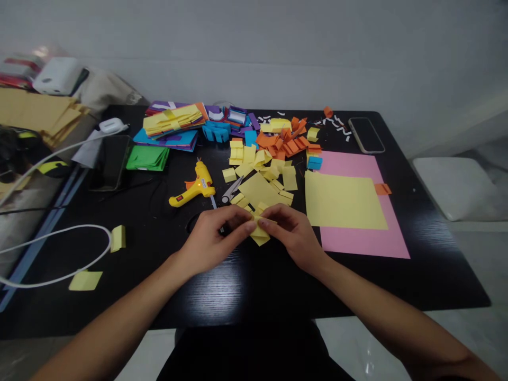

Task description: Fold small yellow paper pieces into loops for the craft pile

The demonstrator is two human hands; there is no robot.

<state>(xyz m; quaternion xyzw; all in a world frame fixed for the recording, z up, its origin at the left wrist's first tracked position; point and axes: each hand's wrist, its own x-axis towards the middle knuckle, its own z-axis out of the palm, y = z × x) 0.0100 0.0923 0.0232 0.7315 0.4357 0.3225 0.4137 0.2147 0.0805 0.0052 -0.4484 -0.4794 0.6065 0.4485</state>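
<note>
Between my hands is a small piece of yellow paper [260, 237], with a corner pointing down toward me. My left hand [216, 233] pinches its left side between thumb and fingers. On the other side, my right hand [292, 230] grips it the same way, thumb on top. The fingertips partly hide the paper's folds. Just beyond them lies a larger yellow square [259, 189] among several folded yellow pieces. Scissors [233, 189] lie left of that square, their handles partly hidden. A yellow glue gun [194, 186] rests farther left on the black table [222, 296].
Pink [365, 243] and yellow sheets [345, 201] lie at right, below a phone [366, 135]. Orange folded pieces [283, 143] and paper bundles [174, 120] fill the back. Another phone [111, 163], green papers [147, 157] and a looping white cable [107, 233] are on the left.
</note>
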